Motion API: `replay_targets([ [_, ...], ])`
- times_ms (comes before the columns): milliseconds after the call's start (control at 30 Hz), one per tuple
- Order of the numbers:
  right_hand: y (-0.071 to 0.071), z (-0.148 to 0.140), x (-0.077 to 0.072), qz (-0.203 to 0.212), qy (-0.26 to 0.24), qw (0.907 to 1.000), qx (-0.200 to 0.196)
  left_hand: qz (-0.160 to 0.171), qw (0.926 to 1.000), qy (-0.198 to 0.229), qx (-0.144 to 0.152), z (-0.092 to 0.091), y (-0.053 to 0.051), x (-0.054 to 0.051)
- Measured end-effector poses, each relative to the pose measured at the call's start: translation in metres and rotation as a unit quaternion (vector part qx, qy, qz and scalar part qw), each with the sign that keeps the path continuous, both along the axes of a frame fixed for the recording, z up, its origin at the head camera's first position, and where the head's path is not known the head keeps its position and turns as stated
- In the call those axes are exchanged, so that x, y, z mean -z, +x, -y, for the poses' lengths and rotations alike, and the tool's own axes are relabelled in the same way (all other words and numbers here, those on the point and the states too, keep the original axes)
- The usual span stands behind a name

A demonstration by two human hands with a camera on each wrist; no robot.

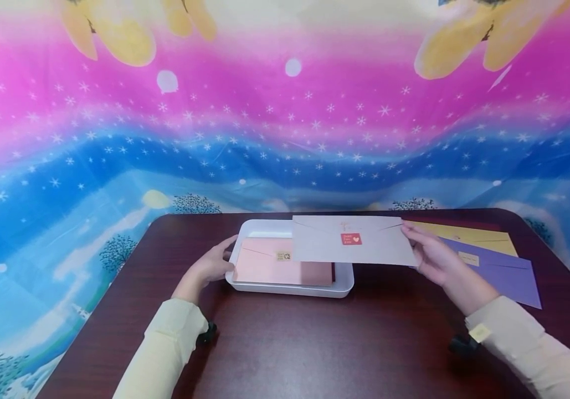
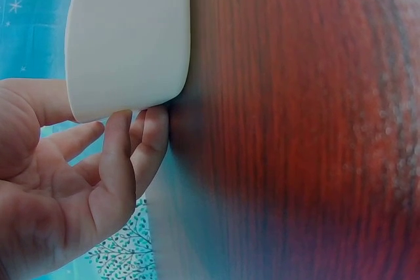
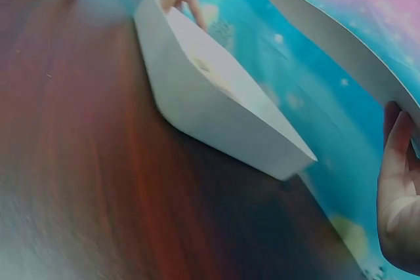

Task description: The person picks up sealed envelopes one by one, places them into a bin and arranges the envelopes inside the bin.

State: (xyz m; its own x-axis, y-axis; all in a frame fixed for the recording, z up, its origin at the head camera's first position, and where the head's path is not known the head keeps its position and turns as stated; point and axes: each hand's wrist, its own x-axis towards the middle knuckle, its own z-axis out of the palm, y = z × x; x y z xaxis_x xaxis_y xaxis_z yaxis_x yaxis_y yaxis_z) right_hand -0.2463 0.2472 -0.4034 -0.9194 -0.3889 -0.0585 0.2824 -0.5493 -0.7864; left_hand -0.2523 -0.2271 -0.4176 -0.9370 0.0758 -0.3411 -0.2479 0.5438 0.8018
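A white envelope (image 1: pixel 314 238) with a red heart sticker is held by its right end in my right hand (image 1: pixel 434 257), thumb on its face. Its left part hangs above a white tray (image 1: pixel 289 290), hiding some of the contents. A pink envelope (image 1: pixel 260 266) with a small tan sticker lies in the tray, a dark red edge showing beneath it. My left hand (image 1: pixel 211 261) grips the tray's left end. In the left wrist view, curled fingers (image 2: pixel 118 155) touch the end of the tray wall (image 2: pixel 131 44).
On the right side of the table (image 1: pixel 324 343), a purple envelope (image 1: pixel 514 280) overlaps a yellow envelope (image 1: pixel 484 238), with something dark red behind them. A printed snowflake cloth (image 1: pixel 265 138) hangs behind the table's far edge.
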Motion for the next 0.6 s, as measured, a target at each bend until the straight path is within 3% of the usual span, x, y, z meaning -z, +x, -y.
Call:
replay_targets([
  [200, 0.002, 0.023, 0.004, 0.033, 0.036, 0.9988, 0.006, 0.001, 1.0, -0.001, 0.001, 0.0, 0.0, -0.001],
  [600, -0.007, 0.051, 0.009, 0.0, 0.066, 0.9967, -0.047, 0.006, 0.9999, 0.01, -0.002, 0.0, 0.0, -0.001],
])
